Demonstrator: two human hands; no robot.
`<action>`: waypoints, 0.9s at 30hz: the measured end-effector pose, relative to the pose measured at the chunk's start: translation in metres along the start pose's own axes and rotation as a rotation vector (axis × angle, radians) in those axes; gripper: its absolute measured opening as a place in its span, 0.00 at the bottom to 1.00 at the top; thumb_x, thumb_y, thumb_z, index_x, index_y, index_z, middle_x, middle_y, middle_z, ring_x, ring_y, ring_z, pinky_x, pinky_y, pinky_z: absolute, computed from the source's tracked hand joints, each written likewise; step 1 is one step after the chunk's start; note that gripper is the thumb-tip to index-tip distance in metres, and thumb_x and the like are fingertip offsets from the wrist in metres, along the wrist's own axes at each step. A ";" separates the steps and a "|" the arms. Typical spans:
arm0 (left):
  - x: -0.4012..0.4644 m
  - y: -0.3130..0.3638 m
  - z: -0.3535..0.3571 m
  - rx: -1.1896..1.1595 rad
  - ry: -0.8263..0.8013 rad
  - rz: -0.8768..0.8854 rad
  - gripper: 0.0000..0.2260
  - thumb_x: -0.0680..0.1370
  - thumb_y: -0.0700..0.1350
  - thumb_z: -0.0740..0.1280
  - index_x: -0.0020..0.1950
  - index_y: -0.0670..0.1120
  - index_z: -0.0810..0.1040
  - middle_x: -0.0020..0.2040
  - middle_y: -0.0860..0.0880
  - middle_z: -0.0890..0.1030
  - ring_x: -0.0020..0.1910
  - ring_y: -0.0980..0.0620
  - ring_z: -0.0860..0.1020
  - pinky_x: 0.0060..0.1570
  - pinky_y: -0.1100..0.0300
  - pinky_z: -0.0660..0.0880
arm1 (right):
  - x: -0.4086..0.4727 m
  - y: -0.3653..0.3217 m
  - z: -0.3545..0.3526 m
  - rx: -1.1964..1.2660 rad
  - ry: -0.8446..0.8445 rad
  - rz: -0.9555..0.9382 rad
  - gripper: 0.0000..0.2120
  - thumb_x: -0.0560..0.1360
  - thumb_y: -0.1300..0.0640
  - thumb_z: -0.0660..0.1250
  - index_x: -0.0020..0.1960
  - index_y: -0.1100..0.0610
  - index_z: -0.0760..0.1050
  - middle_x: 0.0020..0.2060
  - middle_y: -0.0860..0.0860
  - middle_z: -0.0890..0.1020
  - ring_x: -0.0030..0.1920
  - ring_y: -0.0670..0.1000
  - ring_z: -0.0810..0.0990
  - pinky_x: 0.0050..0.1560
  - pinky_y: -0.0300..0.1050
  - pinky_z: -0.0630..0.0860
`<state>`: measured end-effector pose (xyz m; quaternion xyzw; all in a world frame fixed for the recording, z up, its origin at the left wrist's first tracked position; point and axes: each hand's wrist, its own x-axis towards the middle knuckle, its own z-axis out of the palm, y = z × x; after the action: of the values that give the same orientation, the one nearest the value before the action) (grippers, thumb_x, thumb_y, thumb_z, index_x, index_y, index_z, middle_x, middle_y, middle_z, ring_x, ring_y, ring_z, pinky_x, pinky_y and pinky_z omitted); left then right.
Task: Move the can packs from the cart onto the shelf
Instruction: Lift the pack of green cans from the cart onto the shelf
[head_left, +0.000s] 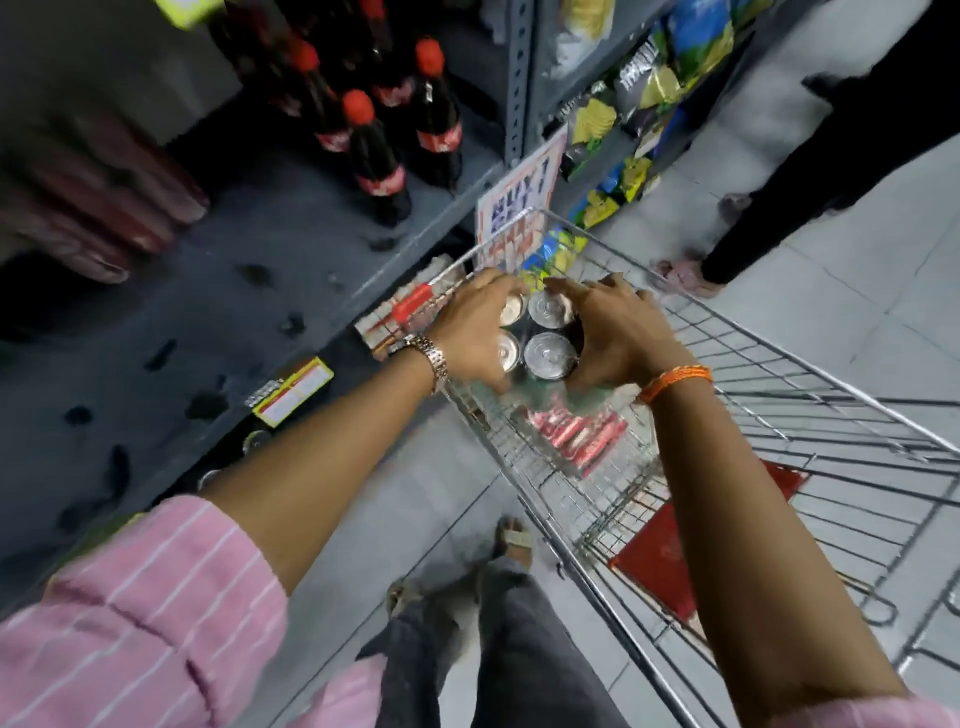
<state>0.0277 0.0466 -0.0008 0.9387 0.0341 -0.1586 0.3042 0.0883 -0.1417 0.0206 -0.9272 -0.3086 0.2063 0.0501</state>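
Observation:
A pack of silver-topped cans is gripped from both sides above the wire cart. My left hand, with a metal watch at the wrist, clasps its left side. On its right side sits my right hand, an orange band at the wrist. Down in the cart basket lies another red can pack. The grey shelf runs along the left, with dark patches on its surface; red packs lie blurred at its far left.
Cola bottles with red caps stand at the back of the shelf. A sale sign hangs on the shelf edge by the cart's front. Snack bags fill the neighbouring rack. Another person's legs stand beyond the cart. My own feet are beside the cart.

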 end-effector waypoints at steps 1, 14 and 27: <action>-0.011 -0.001 -0.013 -0.015 0.028 0.000 0.52 0.51 0.46 0.84 0.73 0.47 0.67 0.68 0.48 0.71 0.66 0.49 0.71 0.59 0.67 0.67 | -0.001 -0.011 -0.014 -0.013 -0.004 -0.020 0.59 0.50 0.45 0.80 0.77 0.47 0.59 0.64 0.54 0.79 0.65 0.61 0.71 0.60 0.61 0.72; -0.208 -0.082 -0.136 -0.129 0.475 -0.262 0.53 0.53 0.46 0.85 0.74 0.48 0.65 0.69 0.50 0.70 0.67 0.51 0.70 0.63 0.65 0.66 | 0.008 -0.236 -0.105 -0.178 -0.048 -0.474 0.56 0.51 0.47 0.82 0.74 0.43 0.61 0.64 0.50 0.79 0.66 0.59 0.71 0.64 0.56 0.72; -0.395 -0.202 -0.153 -0.136 0.747 -0.645 0.54 0.47 0.47 0.84 0.72 0.41 0.69 0.69 0.41 0.71 0.68 0.41 0.72 0.69 0.50 0.70 | -0.007 -0.478 -0.055 -0.299 -0.102 -0.931 0.47 0.51 0.48 0.82 0.69 0.47 0.70 0.59 0.57 0.81 0.60 0.62 0.77 0.56 0.56 0.80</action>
<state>-0.3368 0.3127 0.1289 0.8511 0.4397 0.1049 0.2670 -0.1577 0.2405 0.1780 -0.6764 -0.7186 0.1607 -0.0120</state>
